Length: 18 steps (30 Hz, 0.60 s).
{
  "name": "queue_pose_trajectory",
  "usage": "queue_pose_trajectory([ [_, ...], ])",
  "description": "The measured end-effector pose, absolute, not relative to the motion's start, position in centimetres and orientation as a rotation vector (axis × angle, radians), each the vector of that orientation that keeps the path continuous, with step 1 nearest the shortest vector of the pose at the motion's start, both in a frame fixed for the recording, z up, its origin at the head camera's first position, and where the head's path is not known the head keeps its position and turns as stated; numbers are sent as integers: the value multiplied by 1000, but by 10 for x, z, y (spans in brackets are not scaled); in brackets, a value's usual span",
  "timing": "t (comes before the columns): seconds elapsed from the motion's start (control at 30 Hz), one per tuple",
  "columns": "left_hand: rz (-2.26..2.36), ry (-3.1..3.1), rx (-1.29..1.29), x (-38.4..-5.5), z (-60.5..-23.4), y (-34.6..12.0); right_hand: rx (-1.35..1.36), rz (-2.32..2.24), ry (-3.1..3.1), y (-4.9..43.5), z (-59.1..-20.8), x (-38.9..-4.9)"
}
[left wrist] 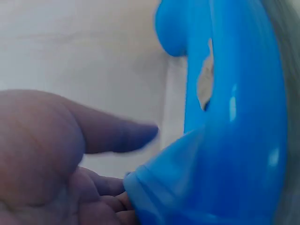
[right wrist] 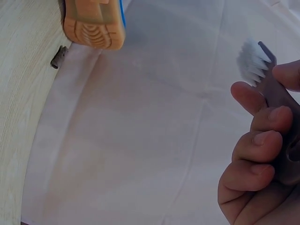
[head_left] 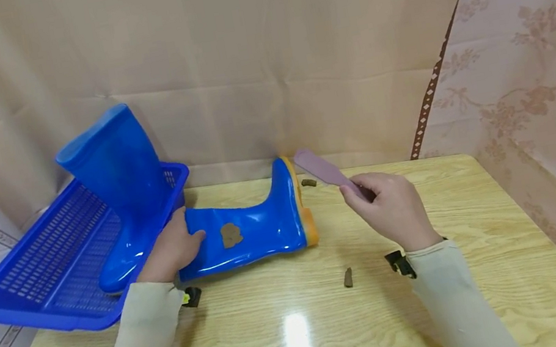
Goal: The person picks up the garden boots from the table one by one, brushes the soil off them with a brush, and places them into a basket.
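A blue rain boot (head_left: pixel 259 226) with a yellow-orange sole lies on its side on the table, sole to the right. On its shaft is a brown patch (head_left: pixel 230 235). My left hand (head_left: pixel 175 248) holds the boot at its top opening; in the left wrist view the fingers (left wrist: pixel 105 204) are at the rim, with the thumb stretched out above. A purple brush (head_left: pixel 323 169) is gripped by its handle in my right hand (head_left: pixel 392 206), raised to the right of the sole. The right wrist view shows its white bristles (right wrist: pixel 252 62).
A blue plastic basket (head_left: pixel 25 261) stands at the left with a second blue boot (head_left: pixel 119 158) upright in it. Small brown pieces lie on the wooden table (head_left: pixel 250 333), one by the sole (head_left: pixel 309 182) and another nearer me (head_left: pixel 348 277). A beige curtain (head_left: pixel 215 73) hangs behind.
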<state>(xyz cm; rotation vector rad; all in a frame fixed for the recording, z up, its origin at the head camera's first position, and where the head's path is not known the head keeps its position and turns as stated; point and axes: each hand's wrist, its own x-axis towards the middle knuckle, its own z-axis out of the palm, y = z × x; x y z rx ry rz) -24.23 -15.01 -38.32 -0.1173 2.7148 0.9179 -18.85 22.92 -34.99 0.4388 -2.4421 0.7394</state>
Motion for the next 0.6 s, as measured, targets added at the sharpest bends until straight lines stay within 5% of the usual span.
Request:
queue_pose_trajectory([
  [0.37,1642,2474,193,-225,-351,-144,418,734,-2470,231,-354,-190],
  [0.6,1994,2472,531,-221,-403,-127,426,731,-2466,231,-355,-192],
])
